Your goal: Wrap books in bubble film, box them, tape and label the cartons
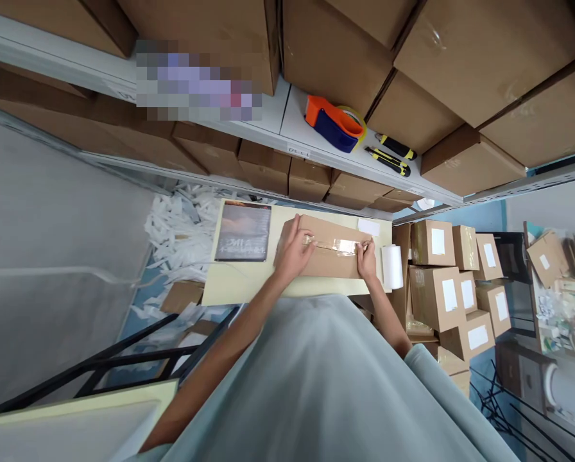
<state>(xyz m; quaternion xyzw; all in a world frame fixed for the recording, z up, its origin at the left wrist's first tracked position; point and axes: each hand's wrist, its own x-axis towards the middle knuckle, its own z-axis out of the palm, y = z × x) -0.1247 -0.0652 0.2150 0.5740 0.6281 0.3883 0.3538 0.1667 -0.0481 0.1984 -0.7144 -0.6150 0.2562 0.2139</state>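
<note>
Cardboard box (326, 268) lies on the pale yellow table (224, 285), a strip of clear tape (343, 246) along its top. Left hand (294, 250): fingers partly spread and loosely bent, touching the box's top at its left end, not clenched. Right hand (366, 258): fingers curled close together at the box's right end, by the tape; whether they pinch it, cannot tell. Both forearms reach forward to the box from the near side, the left slanting rightward, the right slanting leftward. Dark printed sheet (243, 231) left of the box; white roll (392, 267) just right of it.
</note>
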